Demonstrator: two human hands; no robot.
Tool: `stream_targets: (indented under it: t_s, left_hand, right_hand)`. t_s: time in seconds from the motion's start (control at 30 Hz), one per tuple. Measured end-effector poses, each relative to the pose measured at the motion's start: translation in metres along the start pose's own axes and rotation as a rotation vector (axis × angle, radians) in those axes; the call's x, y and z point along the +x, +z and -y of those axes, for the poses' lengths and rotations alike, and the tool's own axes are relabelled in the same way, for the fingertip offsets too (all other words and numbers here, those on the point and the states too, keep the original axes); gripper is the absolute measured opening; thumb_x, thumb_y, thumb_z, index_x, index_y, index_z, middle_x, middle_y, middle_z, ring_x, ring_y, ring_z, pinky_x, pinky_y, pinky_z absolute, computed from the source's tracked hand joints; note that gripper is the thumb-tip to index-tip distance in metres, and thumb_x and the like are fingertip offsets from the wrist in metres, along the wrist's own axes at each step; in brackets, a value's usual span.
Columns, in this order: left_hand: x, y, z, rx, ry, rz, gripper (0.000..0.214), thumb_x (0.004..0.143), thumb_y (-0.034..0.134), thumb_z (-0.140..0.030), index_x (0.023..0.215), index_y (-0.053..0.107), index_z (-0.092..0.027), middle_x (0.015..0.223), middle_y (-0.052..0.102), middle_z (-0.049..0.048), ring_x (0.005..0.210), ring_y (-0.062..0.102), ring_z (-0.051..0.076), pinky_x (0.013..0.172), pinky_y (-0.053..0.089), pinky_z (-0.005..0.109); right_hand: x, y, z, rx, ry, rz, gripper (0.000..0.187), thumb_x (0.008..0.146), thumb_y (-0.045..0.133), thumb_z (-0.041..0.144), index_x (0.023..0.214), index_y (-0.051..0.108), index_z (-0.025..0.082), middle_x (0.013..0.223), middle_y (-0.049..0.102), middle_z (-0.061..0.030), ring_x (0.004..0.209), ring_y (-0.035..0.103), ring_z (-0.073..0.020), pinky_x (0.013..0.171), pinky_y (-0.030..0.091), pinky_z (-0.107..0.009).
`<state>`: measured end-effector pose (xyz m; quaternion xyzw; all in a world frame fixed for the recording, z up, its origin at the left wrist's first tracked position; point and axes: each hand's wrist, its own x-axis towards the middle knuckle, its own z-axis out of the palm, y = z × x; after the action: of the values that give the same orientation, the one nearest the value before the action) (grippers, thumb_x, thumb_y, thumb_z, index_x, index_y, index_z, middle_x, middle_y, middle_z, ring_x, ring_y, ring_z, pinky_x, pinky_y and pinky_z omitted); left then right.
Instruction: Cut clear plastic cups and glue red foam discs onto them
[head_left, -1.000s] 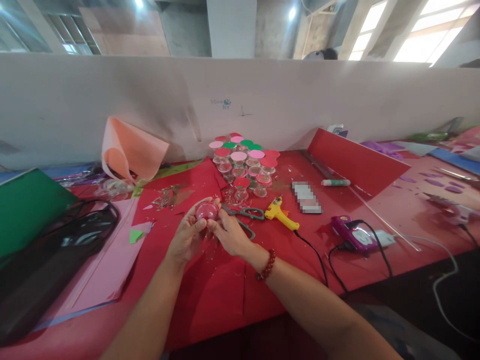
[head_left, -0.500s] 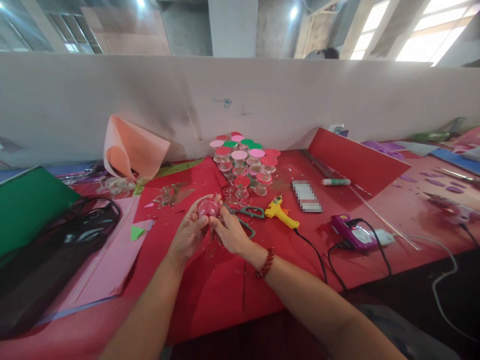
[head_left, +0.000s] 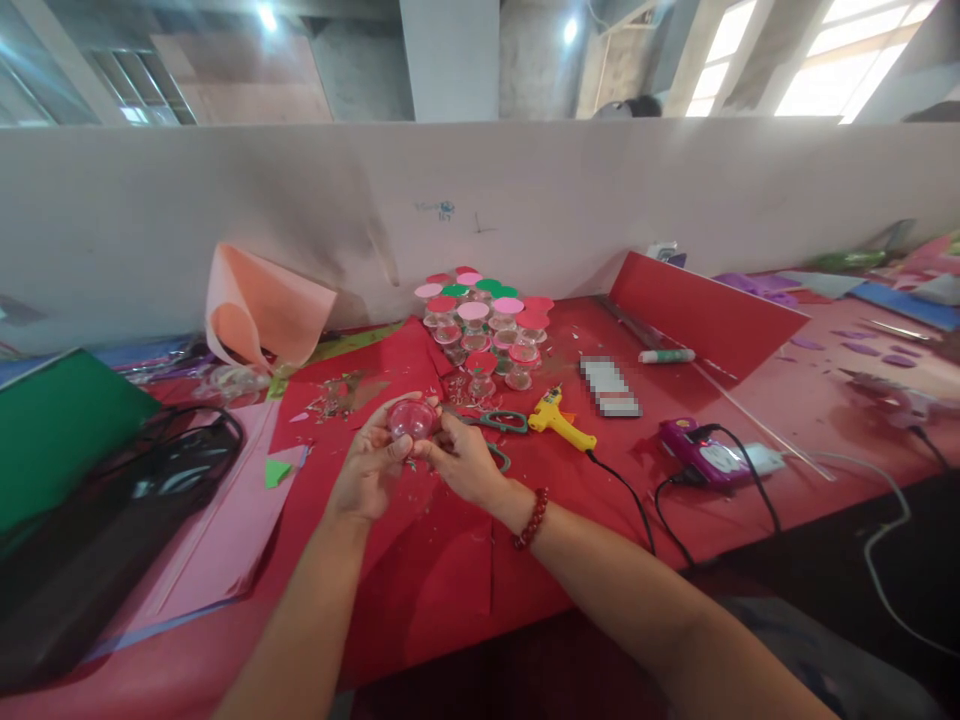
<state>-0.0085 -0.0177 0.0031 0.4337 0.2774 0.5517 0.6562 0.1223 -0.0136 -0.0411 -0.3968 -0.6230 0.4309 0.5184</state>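
Between my two hands is a small clear plastic cup (head_left: 411,422), tinted red by what lies behind or inside it. My left hand (head_left: 367,465) wraps its left side, thumb on the near face. The fingertips of my right hand (head_left: 461,458) pinch the cup's right edge. Scissors with green handles (head_left: 504,422) lie just beyond my right hand, partly hidden by it. A yellow glue gun (head_left: 562,420) rests to their right. Behind stand several clear cups (head_left: 480,382) topped with red, pink and green paper discs (head_left: 472,311).
At left are a black bag (head_left: 157,500), pink sheets (head_left: 247,490) and a green board (head_left: 67,440). Rightward lie a glue stick (head_left: 666,356), a leaning red board (head_left: 705,320) and a purple power strip (head_left: 701,458) with cords. Paper scraps (head_left: 334,395) litter the red table.
The cup has tilted slightly in my hands, showing more of its side. Both hands keep their hold. The whole view has shifted a little.
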Motion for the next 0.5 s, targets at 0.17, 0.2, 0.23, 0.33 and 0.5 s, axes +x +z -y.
stream_targets:
  t_s: [0.17, 0.2, 0.23, 0.33, 0.5]
  left_hand:
    - [-0.004, 0.014, -0.005, 0.004, 0.006, -0.017, 0.046, 0.067, 0.077, -0.02, 0.112, 0.067, -0.021, 0.118, 0.068, 0.0112, 0.102, 0.064, 0.022, 0.068, 0.051, 0.022]
    - [-0.003, 0.014, -0.005, 0.002, 0.001, -0.02, 0.047, 0.067, 0.078, -0.019, 0.112, 0.067, -0.021, 0.117, 0.068, 0.0108, 0.099, 0.065, 0.021, 0.066, 0.051, 0.021]
    - [-0.001, 0.013, -0.005, 0.002, -0.009, -0.022, 0.047, 0.066, 0.078, -0.019, 0.112, 0.067, -0.021, 0.115, 0.069, 0.0105, 0.096, 0.066, 0.02, 0.065, 0.05, 0.02]
    - [0.005, 0.005, -0.004, 0.02, -0.055, -0.026, 0.046, 0.064, 0.078, -0.017, 0.109, 0.069, -0.019, 0.106, 0.072, 0.0091, 0.082, 0.066, 0.015, 0.064, 0.05, 0.019]
    - [0.008, -0.011, -0.001, 0.006, -0.065, -0.037, 0.039, 0.061, 0.08, -0.015, 0.098, 0.071, -0.021, 0.095, 0.073, 0.0048, 0.074, 0.065, 0.013, 0.07, 0.052, 0.021]
  right_hand:
    - [0.0, -0.002, 0.004, 0.115, -0.056, -0.007, 0.041, 0.08, 0.059, 0.059, 0.081, 0.048, 0.02, 0.056, 0.048, 0.0063, 0.046, 0.046, -0.0084, 0.045, 0.034, -0.02]
    - [0.0, -0.002, 0.005, 0.108, -0.054, -0.013, 0.041, 0.08, 0.059, 0.059, 0.08, 0.047, 0.02, 0.056, 0.048, 0.0063, 0.046, 0.046, -0.0082, 0.045, 0.034, -0.02]
    - [0.0, -0.003, 0.005, 0.091, -0.049, -0.021, 0.041, 0.08, 0.06, 0.059, 0.08, 0.048, 0.02, 0.056, 0.048, 0.0064, 0.046, 0.045, -0.008, 0.045, 0.033, -0.02]
    - [0.0, -0.003, 0.007, 0.01, -0.022, -0.038, 0.04, 0.079, 0.062, 0.057, 0.077, 0.047, 0.02, 0.056, 0.047, 0.0066, 0.048, 0.045, -0.0081, 0.046, 0.032, -0.02]
    - [-0.001, -0.002, 0.012, -0.133, -0.062, -0.099, 0.037, 0.081, 0.063, 0.052, 0.074, 0.046, 0.02, 0.058, 0.048, 0.006, 0.051, 0.045, -0.0085, 0.048, 0.031, -0.02]
